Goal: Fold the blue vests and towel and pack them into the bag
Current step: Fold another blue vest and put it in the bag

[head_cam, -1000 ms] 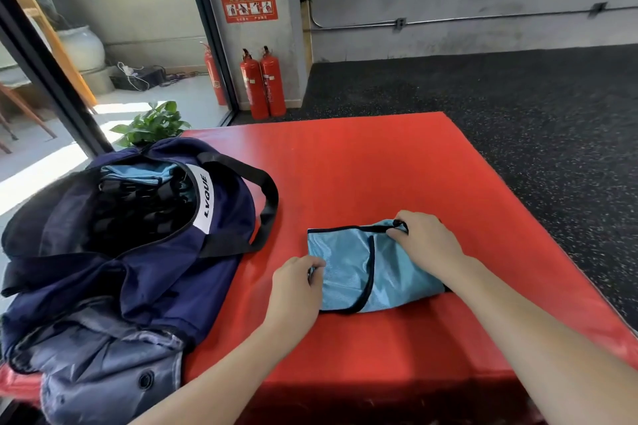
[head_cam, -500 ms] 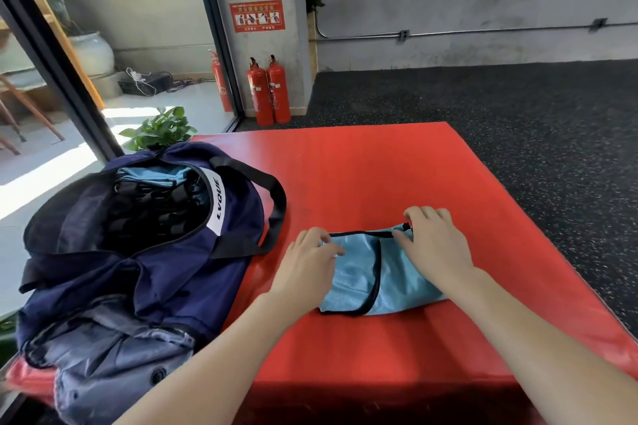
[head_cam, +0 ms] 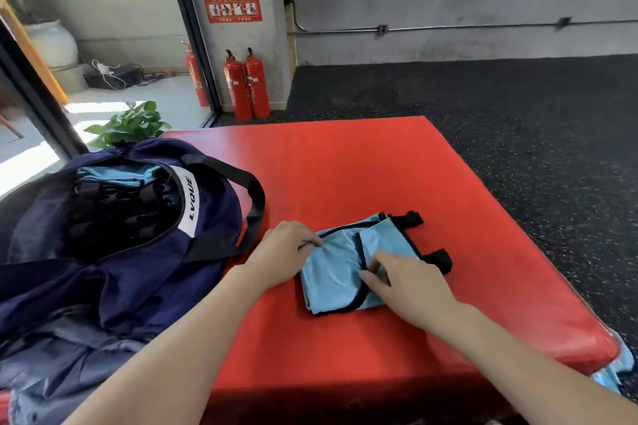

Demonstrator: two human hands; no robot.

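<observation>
Two hands on the folded blue vest (head_cam: 331,272), lying mid red mat (head_cam: 345,176), just right of the open navy bag (head_cam: 121,252). Left hand (head_cam: 283,248) pinches the vest's left edge, fingers curled. Right hand (head_cam: 404,283) sits on the right half, thumb and forefinger apparently nipping fabric, grip partly hidden. More blue cloth (head_cam: 114,174) inside the bag.

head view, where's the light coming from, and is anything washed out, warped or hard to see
Head view: daylight enters from the glazed left side, blowing out the floor there; the navy bag interior is too dark to read beyond a strip of blue cloth; wide-angle lens bends the wall pipe; the hands and the folded vest are evenly lit.
</observation>
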